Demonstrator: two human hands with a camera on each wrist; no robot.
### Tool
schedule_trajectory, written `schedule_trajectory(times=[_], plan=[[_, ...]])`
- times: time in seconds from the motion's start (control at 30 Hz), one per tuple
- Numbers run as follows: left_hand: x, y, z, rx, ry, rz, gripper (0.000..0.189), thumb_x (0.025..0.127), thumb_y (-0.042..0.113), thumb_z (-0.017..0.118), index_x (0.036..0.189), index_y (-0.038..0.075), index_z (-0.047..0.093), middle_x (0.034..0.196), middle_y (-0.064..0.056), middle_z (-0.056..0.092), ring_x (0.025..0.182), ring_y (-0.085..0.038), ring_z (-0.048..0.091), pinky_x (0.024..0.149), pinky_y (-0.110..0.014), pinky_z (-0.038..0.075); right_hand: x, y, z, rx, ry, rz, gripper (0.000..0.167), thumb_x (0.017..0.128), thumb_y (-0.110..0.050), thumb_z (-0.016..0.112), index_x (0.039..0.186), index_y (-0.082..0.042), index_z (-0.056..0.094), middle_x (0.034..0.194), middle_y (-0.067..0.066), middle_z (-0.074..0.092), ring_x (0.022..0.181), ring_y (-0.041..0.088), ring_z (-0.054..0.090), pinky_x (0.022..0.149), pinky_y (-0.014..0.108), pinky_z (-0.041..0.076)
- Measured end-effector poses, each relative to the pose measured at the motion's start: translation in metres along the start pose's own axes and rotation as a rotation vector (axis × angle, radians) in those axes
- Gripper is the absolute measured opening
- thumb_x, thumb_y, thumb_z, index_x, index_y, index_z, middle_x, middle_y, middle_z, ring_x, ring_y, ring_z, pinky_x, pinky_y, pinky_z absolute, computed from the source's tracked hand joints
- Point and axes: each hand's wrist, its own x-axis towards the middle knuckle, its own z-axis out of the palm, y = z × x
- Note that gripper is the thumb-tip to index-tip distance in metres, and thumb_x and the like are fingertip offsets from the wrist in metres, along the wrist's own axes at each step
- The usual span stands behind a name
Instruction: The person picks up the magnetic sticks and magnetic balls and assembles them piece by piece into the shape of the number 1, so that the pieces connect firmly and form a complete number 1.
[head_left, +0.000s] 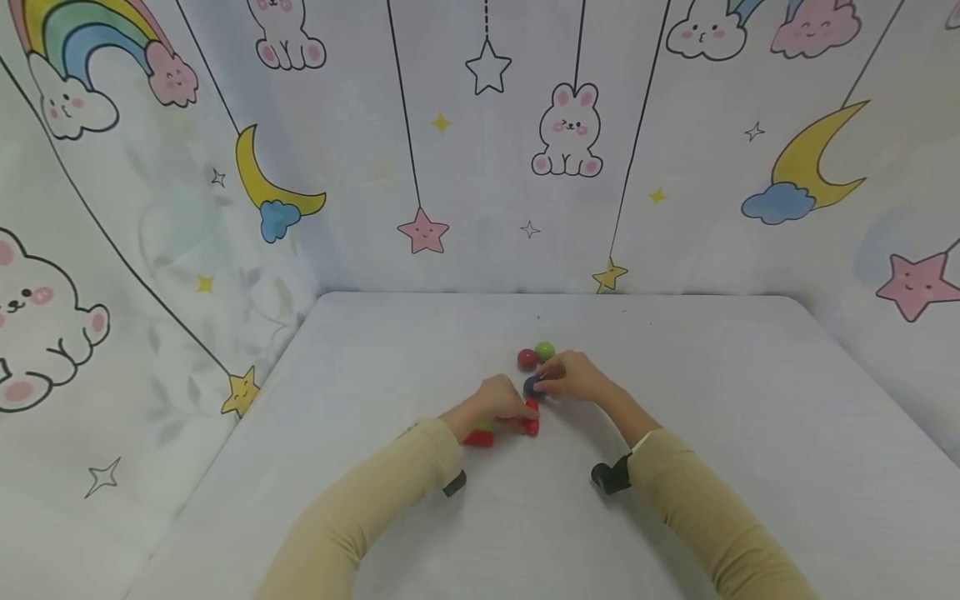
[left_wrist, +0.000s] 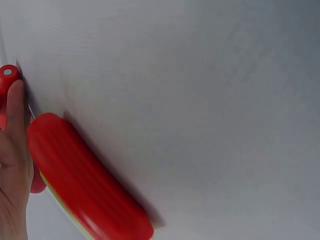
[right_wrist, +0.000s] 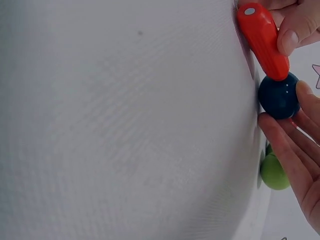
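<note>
My left hand [head_left: 504, 398] holds a red handle-like piece [right_wrist: 265, 42] with a pale hole at one end, the thumb lying along its side. Its other end meets a dark blue ball [right_wrist: 279, 97] in the right wrist view. With thumb and fingers my right hand [head_left: 573, 377] pinches this ball, low over the white table. Below the left hand, a ribbed red piece [left_wrist: 90, 180] with a yellow-green side lies close to the fingers. In the head view the left hand partly covers these red things.
Just beyond the hands, a red ball [head_left: 527, 359] and a light green ball [head_left: 545, 351] sit side by side on the white table [head_left: 375, 350]. A patterned white curtain [head_left: 480, 183] rises behind its far edge. A dark wrist mount [head_left: 611, 477] juts from the right sleeve.
</note>
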Motion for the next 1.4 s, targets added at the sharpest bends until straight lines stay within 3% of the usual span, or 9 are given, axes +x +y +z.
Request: schedule_trajectory(times=[0.23, 0.47, 1.0, 1.2, 1.4], plan=[[0.0021, -0.0013, 0.0014, 0.019, 0.012, 0.037, 0.03, 0.075, 0.022, 0.075, 0.054, 0.009, 0.058, 0.045, 0.001, 0.051, 0.041, -0.006, 0.044, 0.04, -0.016, 0.031, -0.0017, -0.0001, 0.0001, 0.025, 0.002, -0.03, 0.029, 0.082, -0.02, 0.069, 0.105, -0.004, 0.066, 0.1, 0.008, 0.066, 0.093, 0.022, 0.061, 0.078, 0.034, 0.05], [0.0018, 0.0007, 0.0011, -0.006, 0.012, 0.011, 0.026, 0.075, 0.021, 0.075, 0.062, 0.007, 0.059, 0.049, 0.001, 0.052, 0.043, -0.007, 0.045, 0.042, -0.016, 0.034, -0.0022, -0.0008, 0.0013, 0.039, 0.004, -0.045, 0.028, 0.081, -0.02, 0.069, 0.104, -0.003, 0.066, 0.099, 0.009, 0.066, 0.093, 0.023, 0.061, 0.078, 0.034, 0.05], [-0.0008, 0.0027, 0.0031, -0.031, 0.032, 0.006, 0.023, 0.074, 0.019, 0.075, 0.063, 0.005, 0.06, 0.05, 0.0, 0.056, 0.042, -0.008, 0.043, 0.04, -0.017, 0.03, -0.0049, -0.0025, 0.0016, 0.056, 0.01, -0.03, 0.03, 0.081, -0.02, 0.07, 0.104, -0.003, 0.066, 0.096, 0.01, 0.067, 0.085, 0.02, 0.062, 0.066, 0.029, 0.05], [0.0015, 0.0003, 0.0048, -0.022, 0.054, 0.023, 0.023, 0.072, 0.019, 0.076, 0.062, 0.006, 0.06, 0.049, 0.0, 0.055, 0.044, -0.008, 0.046, 0.042, -0.017, 0.032, -0.0057, -0.0038, 0.0018, 0.074, 0.005, -0.023, 0.029, 0.081, -0.021, 0.07, 0.104, -0.003, 0.065, 0.089, 0.008, 0.068, 0.074, 0.016, 0.062, 0.063, 0.028, 0.05], [0.0024, -0.0006, 0.0071, -0.024, 0.067, 0.023, 0.023, 0.072, 0.019, 0.076, 0.062, 0.006, 0.061, 0.048, 0.001, 0.054, 0.045, -0.008, 0.05, 0.044, -0.017, 0.036, -0.0069, -0.0032, 0.0022, 0.072, 0.016, -0.041, 0.03, 0.082, -0.022, 0.069, 0.104, -0.002, 0.065, 0.093, 0.01, 0.067, 0.081, 0.019, 0.064, 0.065, 0.03, 0.051]])
